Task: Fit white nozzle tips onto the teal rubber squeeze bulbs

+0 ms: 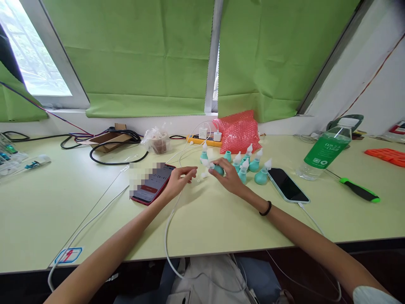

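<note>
My right hand (228, 176) is closed around a teal squeeze bulb (218, 169), whose translucent tip points left. To its left, my left hand (180, 180) hovers over the table with fingers partly bent and slightly apart, and nothing visible in them. Small clear pieces (203, 174) lie between the two hands, too small to name. Behind and right of my right hand stand several similar teal bulbs with pointed translucent tips (261, 174). One teal bulb (228, 156) among them shows no tip. Another tipped bulb (204, 155) stands just behind the held one.
Left of my left hand lies a red-cased phone (151, 185); a second phone (288, 185) is on the right. Beyond are a water bottle (325, 150), a screwdriver (359, 190), pink bubble wrap (241, 133) and a yellow power strip (204, 140). A white cable (167, 228) crosses the table's front edge.
</note>
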Demonstrator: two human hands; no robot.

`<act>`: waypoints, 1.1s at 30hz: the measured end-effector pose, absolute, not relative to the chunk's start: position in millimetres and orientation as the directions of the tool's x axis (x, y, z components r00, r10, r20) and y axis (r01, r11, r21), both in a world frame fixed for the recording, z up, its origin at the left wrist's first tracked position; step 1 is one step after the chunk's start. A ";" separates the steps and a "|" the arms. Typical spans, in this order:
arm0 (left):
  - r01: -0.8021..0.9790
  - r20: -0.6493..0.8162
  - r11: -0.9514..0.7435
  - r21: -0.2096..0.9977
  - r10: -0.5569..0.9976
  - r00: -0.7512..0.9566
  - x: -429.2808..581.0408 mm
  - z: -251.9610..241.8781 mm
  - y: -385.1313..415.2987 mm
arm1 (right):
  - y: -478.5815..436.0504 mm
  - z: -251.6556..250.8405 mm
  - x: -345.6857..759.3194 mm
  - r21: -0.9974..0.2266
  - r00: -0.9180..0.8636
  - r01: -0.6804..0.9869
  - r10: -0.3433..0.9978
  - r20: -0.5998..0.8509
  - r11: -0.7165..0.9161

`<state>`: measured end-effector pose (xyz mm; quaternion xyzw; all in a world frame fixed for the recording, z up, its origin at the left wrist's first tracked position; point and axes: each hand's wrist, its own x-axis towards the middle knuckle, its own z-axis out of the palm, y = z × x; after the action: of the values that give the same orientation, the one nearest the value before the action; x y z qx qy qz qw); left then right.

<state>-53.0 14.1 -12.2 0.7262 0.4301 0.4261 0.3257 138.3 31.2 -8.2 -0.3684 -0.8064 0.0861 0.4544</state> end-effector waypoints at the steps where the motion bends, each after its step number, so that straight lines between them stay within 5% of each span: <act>1: 0.500 0.403 -0.486 0.717 0.874 0.271 -53.0 -14.1 14.1 | 38.3 -7.0 136.3 -0.483 -0.282 0.524 0.678 0.679 0.701; 5: 0.741 0.453 -0.631 0.230 0.743 0.493 -50.2 -24.8 11.7 | 69.7 -8.6 123.6 -0.549 -0.179 0.589 0.758 0.627 0.593; 10: 0.812 0.389 -0.584 0.016 0.752 0.533 -50.8 -33.1 10.7 | 95.9 -19.1 110.2 -0.579 -0.181 0.633 0.825 0.535 0.514; 26: 0.783 0.322 -0.621 0.028 0.747 0.581 -50.6 -27.6 9.7 | 81.8 -19.5 126.5 -0.537 -0.178 0.658 0.802 0.570 0.527; 33: 0.722 0.318 -0.690 0.047 0.696 0.644 -45.6 -23.8 6.9 | 39.1 8.3 161.2 -0.356 -0.320 0.662 0.678 0.662 0.660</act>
<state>-45.6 6.9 -23.8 0.9057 0.3915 0.1574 -0.0419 161.2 39.1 8.3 -0.4123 -0.8122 0.0100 0.4125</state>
